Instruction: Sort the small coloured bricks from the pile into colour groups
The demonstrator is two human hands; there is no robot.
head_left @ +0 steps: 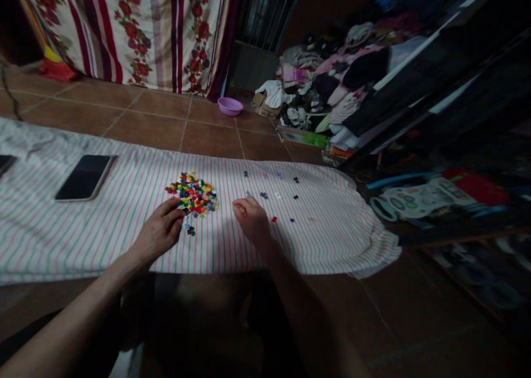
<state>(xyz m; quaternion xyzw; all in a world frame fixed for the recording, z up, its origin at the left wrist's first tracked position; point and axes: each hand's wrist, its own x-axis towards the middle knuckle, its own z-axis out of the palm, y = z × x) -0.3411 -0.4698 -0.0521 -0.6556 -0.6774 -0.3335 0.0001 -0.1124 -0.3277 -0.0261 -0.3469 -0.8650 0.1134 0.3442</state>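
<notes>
A heap of small, many-coloured plastic pieces (194, 193) lies on the striped cloth. My left hand (161, 229) rests at its left edge, fingers stretched out and touching the outer pieces. A few blue and dark green pieces (190, 230) lie just below the heap, near my left thumb. To the right of the heap, my right hand (252, 219) is closed with its fingers curled in; what they hold, if anything, is too small to tell. Beyond it are several separate little groups by colour, among them grey pieces (264, 195), red pieces (274, 219) and white pieces (277, 195).
The striped cloth (124, 229) covers a long low surface, its near edge before my knees. A phone (85, 178) lies to the left. On the tiled floor behind stand a purple basin (230, 106) and a large pile of clothes (332, 79). Shelves fill the right side.
</notes>
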